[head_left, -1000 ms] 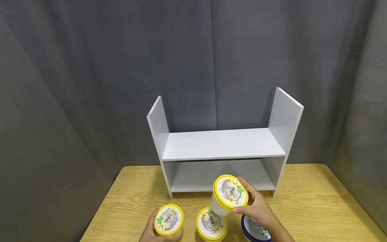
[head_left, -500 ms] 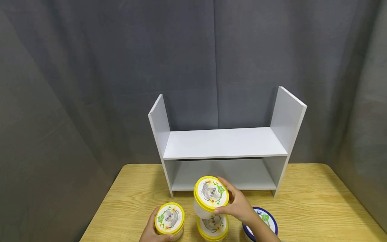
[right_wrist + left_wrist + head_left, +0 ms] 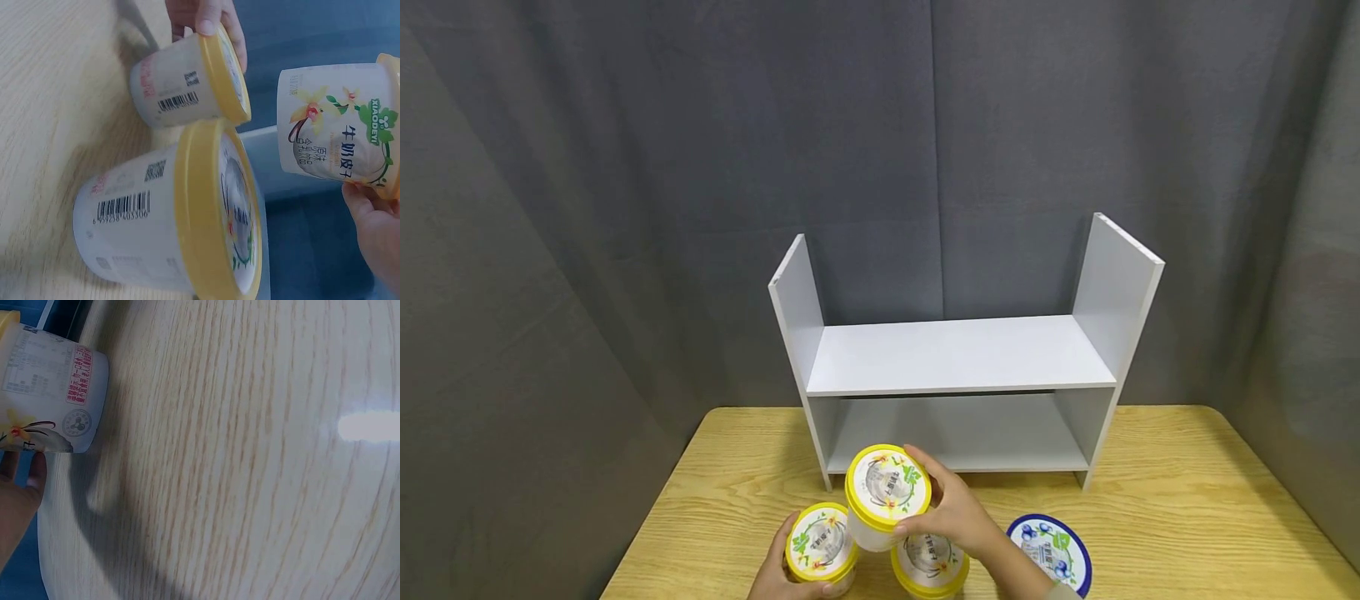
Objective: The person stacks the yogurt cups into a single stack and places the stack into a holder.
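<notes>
My right hand (image 3: 951,518) grips a yellow-lidded paper tub (image 3: 889,483) by its side, thumb and fingers on opposite edges. Printed with flowers, that tub (image 3: 331,125) is held off the table and slightly tilted. A second yellow-lidded tub (image 3: 820,543) appears to stand on the table, my left hand (image 3: 781,573) curled round its left side. In the left wrist view the same tub (image 3: 53,387) shows its red-printed wall. Between my hands, a third yellow-lidded tub (image 3: 934,565) stands upright, partly covered by the raised one.
A blue-rimmed tub (image 3: 1051,550) stands to the right of my right forearm. Behind the tubs, a white two-tier shelf (image 3: 962,354) with raised side panels stands on the wooden table (image 3: 1172,483). Grey curtains (image 3: 880,158) hang at the back and sides.
My right hand has carried its tub leftward, from over the right part of the middle tub to beside the left one. The blue-rimmed tub is now less covered. My left hand stays in place.
</notes>
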The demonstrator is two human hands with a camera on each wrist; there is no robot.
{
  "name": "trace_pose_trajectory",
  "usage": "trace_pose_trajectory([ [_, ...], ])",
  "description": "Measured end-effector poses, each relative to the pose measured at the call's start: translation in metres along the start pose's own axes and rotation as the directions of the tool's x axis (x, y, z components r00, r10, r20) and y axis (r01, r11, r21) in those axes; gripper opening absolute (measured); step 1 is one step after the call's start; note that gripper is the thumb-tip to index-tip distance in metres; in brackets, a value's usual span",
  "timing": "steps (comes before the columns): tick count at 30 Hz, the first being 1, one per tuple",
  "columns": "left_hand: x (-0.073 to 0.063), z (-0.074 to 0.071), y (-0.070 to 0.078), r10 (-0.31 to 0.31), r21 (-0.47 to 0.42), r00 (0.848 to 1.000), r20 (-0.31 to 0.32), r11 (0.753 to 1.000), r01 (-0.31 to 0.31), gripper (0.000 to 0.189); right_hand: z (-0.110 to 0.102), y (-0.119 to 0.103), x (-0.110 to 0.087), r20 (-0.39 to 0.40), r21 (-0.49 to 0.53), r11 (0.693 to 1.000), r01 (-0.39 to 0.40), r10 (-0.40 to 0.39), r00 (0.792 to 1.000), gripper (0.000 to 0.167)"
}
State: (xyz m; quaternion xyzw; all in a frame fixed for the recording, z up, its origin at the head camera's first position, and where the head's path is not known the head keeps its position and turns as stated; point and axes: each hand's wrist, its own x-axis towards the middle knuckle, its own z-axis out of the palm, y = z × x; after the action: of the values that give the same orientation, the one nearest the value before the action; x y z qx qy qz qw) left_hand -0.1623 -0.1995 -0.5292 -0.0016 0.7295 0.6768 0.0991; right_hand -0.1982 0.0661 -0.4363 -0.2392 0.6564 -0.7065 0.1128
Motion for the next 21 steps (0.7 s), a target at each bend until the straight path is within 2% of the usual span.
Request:
trace_pose_trajectory([
  [5, -0.001, -0.001, 0.001, 0.016, -0.058, 0.999, 0.044, 0.998, -0.014, 0.109, 0.009, 0.002, 0.008, 0.035, -0.034, 0.999, 0.024, -0.023, 0.999, 0.092],
  [17, 0.001, -0.001, -0.003, 0.063, -0.069, 0.994, 0.092, 0.996, -0.057, 0.104, 0.029, 0.008, 0.023, 0.102, -0.071, 0.995, 0.065, -0.057, 0.993, 0.094],
  [21, 0.002, -0.001, -0.004, 0.075, -0.063, 0.992, 0.098, 0.996, -0.069, 0.101, 0.036, 0.007, 0.024, 0.112, -0.100, 0.993, 0.056, -0.044, 0.993, 0.094],
])
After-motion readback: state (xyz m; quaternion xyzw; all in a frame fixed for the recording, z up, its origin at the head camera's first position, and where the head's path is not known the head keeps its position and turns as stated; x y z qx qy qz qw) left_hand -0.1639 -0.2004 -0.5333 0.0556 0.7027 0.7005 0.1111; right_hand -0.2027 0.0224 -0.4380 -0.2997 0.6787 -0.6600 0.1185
